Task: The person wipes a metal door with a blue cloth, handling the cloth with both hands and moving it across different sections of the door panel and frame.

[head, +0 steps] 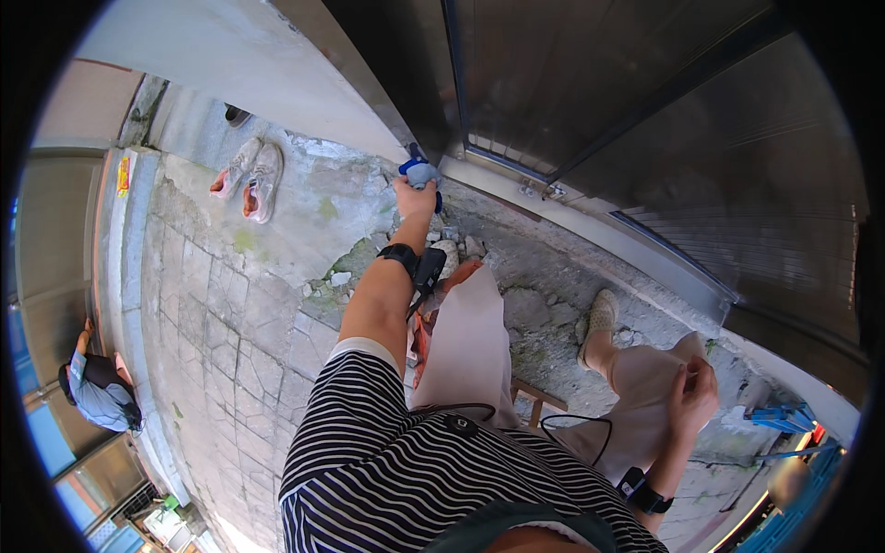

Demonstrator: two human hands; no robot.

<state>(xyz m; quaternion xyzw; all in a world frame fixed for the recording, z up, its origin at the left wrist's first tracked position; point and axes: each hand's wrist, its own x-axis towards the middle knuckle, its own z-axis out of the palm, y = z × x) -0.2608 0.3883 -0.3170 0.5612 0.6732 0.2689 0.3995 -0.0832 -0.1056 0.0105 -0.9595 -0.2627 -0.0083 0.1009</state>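
Note:
My left hand [415,199] grips a blue and grey-blue cloth [419,171], bunched up, low in the corner where the white wall [332,104] meets the dark metal door [539,83]. The cloth appears to touch the foot of the corner; its far side is partly hidden. My right hand [695,397] rests at my right knee [681,352], fingers loosely bent, with nothing seen in it. Under me part of a wooden stool [536,399] shows between my legs.
Broken stones [449,256] lie by my left foot. A pair of worn shoes [252,178] stands on the concrete at the left. Another person [104,397] crouches by the opposite doors. Blue plastic crates [785,417] are at the right. A pale sill [594,235] runs beneath the door.

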